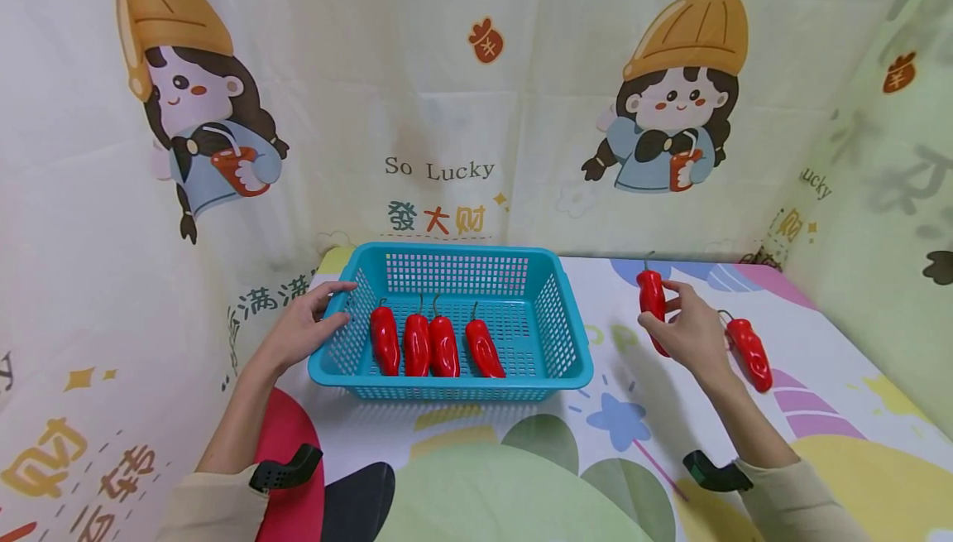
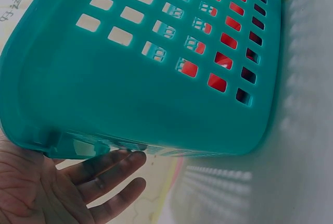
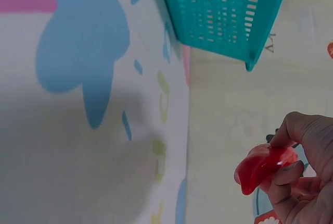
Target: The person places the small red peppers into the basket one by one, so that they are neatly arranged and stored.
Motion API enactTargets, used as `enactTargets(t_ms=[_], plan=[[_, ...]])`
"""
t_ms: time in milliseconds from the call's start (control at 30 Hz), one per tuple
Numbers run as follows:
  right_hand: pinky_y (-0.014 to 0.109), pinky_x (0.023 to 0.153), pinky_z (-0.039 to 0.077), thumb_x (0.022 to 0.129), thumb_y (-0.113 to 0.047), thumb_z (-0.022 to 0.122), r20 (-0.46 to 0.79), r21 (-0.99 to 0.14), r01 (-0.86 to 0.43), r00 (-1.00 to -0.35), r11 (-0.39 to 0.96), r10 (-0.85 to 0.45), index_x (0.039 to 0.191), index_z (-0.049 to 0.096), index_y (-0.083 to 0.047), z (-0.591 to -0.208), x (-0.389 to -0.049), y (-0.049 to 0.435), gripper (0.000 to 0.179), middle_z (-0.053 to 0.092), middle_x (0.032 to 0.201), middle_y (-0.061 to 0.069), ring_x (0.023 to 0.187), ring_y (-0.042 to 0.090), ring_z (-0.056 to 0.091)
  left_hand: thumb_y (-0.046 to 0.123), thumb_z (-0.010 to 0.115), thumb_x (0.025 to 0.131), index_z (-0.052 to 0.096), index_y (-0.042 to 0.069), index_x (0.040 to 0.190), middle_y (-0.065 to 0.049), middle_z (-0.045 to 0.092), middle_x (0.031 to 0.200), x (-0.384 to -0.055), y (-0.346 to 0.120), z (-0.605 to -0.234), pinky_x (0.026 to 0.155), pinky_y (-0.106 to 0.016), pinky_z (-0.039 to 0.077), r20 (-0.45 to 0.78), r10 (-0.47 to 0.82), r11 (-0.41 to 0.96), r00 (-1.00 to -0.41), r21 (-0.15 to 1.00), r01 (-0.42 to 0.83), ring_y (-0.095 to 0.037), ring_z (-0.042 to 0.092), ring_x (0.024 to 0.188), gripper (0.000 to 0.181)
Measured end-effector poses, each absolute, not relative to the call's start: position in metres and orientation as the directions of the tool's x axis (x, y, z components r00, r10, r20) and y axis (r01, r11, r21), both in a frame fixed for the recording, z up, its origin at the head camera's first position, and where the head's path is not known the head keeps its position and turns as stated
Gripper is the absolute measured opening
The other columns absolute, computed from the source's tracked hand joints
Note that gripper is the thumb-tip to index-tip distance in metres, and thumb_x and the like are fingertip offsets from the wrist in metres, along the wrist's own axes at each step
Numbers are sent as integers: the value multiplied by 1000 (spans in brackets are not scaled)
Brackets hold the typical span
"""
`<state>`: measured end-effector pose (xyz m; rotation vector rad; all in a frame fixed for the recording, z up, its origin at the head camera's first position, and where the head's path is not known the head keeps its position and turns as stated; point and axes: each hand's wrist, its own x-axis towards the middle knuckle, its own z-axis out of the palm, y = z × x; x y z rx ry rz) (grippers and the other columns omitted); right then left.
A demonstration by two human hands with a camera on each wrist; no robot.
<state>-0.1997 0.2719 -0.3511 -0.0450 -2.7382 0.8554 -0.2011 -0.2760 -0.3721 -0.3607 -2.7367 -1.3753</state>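
A blue-green plastic basket (image 1: pixel 450 391) holds several red chili peppers (image 1: pixel 442 347) with thin green stems. At its left end my left hand (image 1: pixel 304 328) rests on the rim, thumb and fingertips apart; the left wrist view shows the fingers (image 2: pixel 112 176) loosely extended beside the basket wall (image 2: pixel 99 88). Out to the right, my right hand (image 1: pixel 688 328) pinches a red chili pepper (image 1: pixel 651 294) between thumb and fingers, stem pointing up. Its glossy lower end shows in the right wrist view (image 3: pixel 255 169). Another red chili pepper (image 1: pixel 750 353) lies on the table just right of that hand.
A patterned cloth covers the table (image 1: pixel 447 484). Behind it hangs a printed curtain (image 1: pixel 551 95) with cartoon figures, and more curtain (image 1: pixel 878 219) closes in the right side. The basket stands near the back edge, left of centre.
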Motion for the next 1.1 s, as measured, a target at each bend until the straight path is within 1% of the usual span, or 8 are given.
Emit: enactTargets(t_ms=[433,800,1100], plan=[[47,69,62,84,-21,80,248,-578,-69,-964,813,94,150,37,4,-344,-194,257,83,58,125,31,104,45,59,10,61,99,47,4,150,-30,53,141,-201,-275,-371,82,-40,61,152,184,578,-971,782,232,-42,61,112,54],[46,69,62,84,-20,80,268,-590,-108,-961,800,69,149,39,3,-339,-191,244,80,59,124,29,102,44,60,10,62,99,46,5,151,-30,54,138,-201,-276,-371,80,-38,60,141,183,573,-973,789,222,-41,61,111,55],[45,68,62,85,-17,79,289,-609,-143,-956,780,50,151,39,2,-339,-191,234,79,59,125,28,101,43,60,11,62,99,46,5,151,-30,53,142,-200,-275,-370,83,-43,61,136,175,583,-975,784,214,-43,60,114,55]])
